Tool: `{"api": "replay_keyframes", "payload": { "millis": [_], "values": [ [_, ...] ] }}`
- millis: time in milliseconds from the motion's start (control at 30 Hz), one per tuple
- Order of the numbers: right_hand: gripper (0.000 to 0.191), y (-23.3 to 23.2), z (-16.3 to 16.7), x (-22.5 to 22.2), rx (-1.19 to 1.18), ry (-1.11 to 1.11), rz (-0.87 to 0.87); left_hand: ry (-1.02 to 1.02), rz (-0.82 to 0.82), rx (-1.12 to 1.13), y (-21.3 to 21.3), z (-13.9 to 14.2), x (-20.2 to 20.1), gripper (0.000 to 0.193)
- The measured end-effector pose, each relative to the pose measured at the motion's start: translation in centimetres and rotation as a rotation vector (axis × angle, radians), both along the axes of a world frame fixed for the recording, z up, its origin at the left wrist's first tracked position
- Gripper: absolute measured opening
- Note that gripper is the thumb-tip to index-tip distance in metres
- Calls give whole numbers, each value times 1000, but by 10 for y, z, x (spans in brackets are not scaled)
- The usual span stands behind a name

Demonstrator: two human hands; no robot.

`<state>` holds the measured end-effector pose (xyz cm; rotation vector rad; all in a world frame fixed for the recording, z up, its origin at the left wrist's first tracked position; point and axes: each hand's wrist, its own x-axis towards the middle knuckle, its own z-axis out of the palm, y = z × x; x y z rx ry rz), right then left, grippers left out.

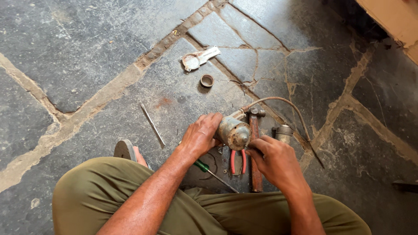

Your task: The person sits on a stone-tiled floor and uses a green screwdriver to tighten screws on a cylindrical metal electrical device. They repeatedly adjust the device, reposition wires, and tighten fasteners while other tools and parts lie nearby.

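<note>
Down on the stone floor (pixel 78 48) we go, the person sitting low with knees in olive trousers (pixel 109 191) spread wide at the near edge. Centre of the action: a small, rusty grey motor (pixel 233 132), held just above the floor between both hands. The left hand (pixel 199 135) is clamped round the motor's left side, fingers curled over the top of the casing. The right hand (pixel 272 159) comes in from the near right, fingertips pinched at the motor's near end, right by the shaft; what exactly sits between those fingertips is too small to tell.

A pale cable (pixel 283 104) arcs out from the far side of the motor and drops away to the right across the floor. Just right of the motor stands a small metal cylinder (pixel 283 132). Directly beneath the motor lies a hammer (pixel 255 148) with a rusty handle, running near to far, and beside it red-handled pliers (pixel 237 162). A green-handled screwdriver (pixel 209 169) lies under the left wrist, its tip pointing to the near right.

To the left, a thin metal rod (pixel 152 124) lies loose. Farther off, a small ring-shaped cap (pixel 207 80), and beyond it a flat metal cover plate (pixel 199 58). A sandalled foot (pixel 128 152) peeks out by the left knee.
</note>
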<state>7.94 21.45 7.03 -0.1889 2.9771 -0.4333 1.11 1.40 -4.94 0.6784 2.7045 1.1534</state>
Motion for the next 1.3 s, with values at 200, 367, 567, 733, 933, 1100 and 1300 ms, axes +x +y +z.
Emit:
{"api": "replay_keyframes", "payload": {
  "millis": [200,367,567,733,933,1100,1300],
  "values": [
    [21,-3,-1,1,-3,-8,-2,-7,5,26,0,2,1,65],
    [20,-3,2,1,-40,-13,1,-6,2,6,0,2,1,62],
    [20,-3,1,1,-44,18,2,-6,-3,1,0,4,0,63],
    [19,-4,0,3,-3,6,3,-24,4,38,-1,6,1,61],
    [19,-2,-3,2,-55,46,33,3,4,45,0,3,0,63],
    [17,-2,-6,3,-15,72,52,13,-3,17,-1,4,1,64],
    [19,-1,-13,4,9,77,70,22,-8,29,-2,3,2,65]
  ]
}}
